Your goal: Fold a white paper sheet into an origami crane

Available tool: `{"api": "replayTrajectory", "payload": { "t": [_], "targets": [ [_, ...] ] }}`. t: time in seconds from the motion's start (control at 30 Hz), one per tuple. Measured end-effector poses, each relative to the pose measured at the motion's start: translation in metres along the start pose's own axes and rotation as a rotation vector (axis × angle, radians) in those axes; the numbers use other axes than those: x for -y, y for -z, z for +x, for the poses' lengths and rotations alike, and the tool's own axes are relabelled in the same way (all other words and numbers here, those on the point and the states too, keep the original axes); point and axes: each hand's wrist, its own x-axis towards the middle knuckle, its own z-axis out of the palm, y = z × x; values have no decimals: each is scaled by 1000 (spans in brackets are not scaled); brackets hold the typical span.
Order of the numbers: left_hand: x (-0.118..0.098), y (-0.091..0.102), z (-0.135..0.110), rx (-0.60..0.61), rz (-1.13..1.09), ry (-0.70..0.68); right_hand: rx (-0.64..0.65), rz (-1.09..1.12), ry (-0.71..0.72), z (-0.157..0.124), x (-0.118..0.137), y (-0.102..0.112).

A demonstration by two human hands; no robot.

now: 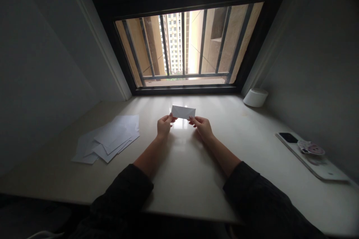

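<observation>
A small white folded paper (183,112), shaped like an envelope with diagonal crease lines, is held up above the pale sill between both hands. My left hand (165,125) pinches its lower left corner between thumb and fingers. At the lower right corner, my right hand (202,127) grips it in the same way. To the left of my left hand lies a loose, overlapping pile of white paper sheets (114,134).
The glossy sill (179,179) runs up to a dark-framed window (185,90) with bars outside. On the right, a white phone (314,162) with a cartoon grip lies by the wall. A white rounded object (255,98) stands in the far right corner.
</observation>
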Motion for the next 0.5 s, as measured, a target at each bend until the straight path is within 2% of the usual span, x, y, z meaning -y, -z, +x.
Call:
{"api": "replayTrajectory", "payload": {
  "t": [0.07, 0.17, 0.27, 0.37, 0.5],
  "targets": [
    [2, 1, 2, -27, 31, -46, 23, 1, 5, 0, 0, 0],
    [4, 2, 3, -58, 108, -135, -56, -13, 45, 0, 2, 0],
    [6, 1, 2, -70, 200, -203, -127, -96, 199, -3, 6, -1],
    [5, 0, 0, -79, 276, -245, -130, -249, 373, -7, 9, -3],
    [-1, 0, -6, -123, 383, -324, -185, -451, 483, -10, 10, -4]
  ]
}}
